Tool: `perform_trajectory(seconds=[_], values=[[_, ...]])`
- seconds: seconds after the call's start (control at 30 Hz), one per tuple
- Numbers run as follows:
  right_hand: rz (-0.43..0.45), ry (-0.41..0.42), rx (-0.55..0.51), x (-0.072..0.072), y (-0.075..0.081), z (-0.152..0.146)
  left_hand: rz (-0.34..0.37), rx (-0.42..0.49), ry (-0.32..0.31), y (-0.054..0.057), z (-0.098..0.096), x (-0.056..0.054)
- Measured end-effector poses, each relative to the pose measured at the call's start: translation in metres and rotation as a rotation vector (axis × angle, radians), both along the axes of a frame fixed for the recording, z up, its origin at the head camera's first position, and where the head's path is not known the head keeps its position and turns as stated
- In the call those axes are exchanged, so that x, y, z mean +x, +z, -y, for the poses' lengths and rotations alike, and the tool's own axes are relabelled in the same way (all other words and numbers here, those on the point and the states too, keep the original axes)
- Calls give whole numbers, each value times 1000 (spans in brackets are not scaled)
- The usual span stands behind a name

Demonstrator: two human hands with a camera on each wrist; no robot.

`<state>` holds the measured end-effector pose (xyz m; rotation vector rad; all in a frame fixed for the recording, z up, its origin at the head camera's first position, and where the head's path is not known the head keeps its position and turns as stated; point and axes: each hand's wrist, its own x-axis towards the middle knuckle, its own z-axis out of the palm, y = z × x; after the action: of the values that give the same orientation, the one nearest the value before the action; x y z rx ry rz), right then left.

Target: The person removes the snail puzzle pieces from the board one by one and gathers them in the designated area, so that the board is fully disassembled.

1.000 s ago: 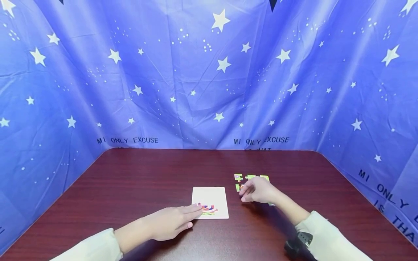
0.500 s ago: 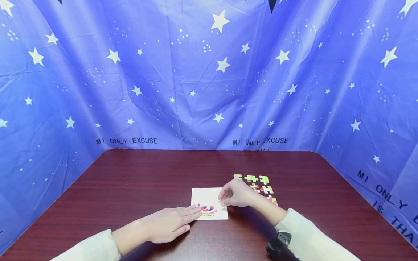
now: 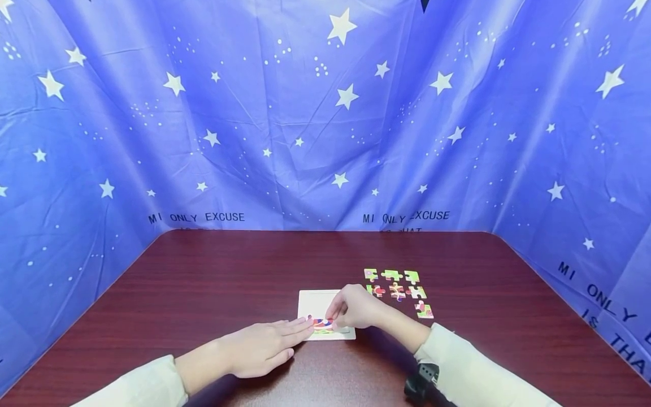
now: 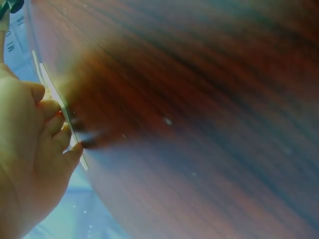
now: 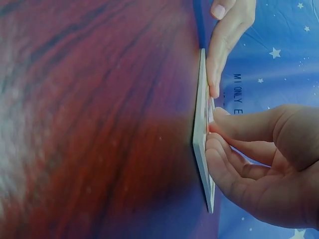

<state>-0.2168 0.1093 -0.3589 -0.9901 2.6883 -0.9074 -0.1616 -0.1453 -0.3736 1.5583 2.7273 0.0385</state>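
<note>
A white square puzzle board [image 3: 311, 301] lies on the table, with joined red, blue and green puzzle pieces [image 3: 320, 324] along its near part. Straight fingers of my left hand [image 3: 264, 347] rest on the board's left edge; the left wrist view shows this hand [image 4: 35, 144] from the side. Over the board's right half, my right hand [image 3: 360, 308] pinches a puzzle piece between thumb and fingertips, down at the joined pieces. In the right wrist view, the right hand [image 5: 269, 164] hides most of that piece, and only a reddish sliver shows.
Several loose puzzle pieces [image 3: 391, 275] lie in loose rows right of the board, with one piece [image 3: 424, 310] nearer the front. The dark red wooden table [image 3: 229, 271] meets a blue star-printed curtain [image 3: 300, 113] at the back and sides. A black watch-like device [image 3: 422, 381] is on the right wrist.
My right hand has moved left from the loose pieces onto the board, carrying a puzzle piece, and lowered to the joined pieces. The left hand has stayed on the board's edge.
</note>
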Motion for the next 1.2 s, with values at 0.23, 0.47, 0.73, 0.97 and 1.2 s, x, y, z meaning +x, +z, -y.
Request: perform_trajectory(seconds=[0.23, 0.47, 0.73, 0.97, 1.2], values=[[-59, -19, 14, 0, -3, 7, -89, -26, -31, 1, -1, 1], [-27, -56, 27, 3, 0, 13, -155, -30, -65, 0, -3, 0], [40, -88, -14, 0, -2, 14, -253, -66, -79, 0, -5, 1], [231, -98, -123, -2, -5, 10, -299, -76, -99, -1, -4, 0], [314, -114, -228, -2, -9, -3, -252, -57, -69, -2, -6, 3]])
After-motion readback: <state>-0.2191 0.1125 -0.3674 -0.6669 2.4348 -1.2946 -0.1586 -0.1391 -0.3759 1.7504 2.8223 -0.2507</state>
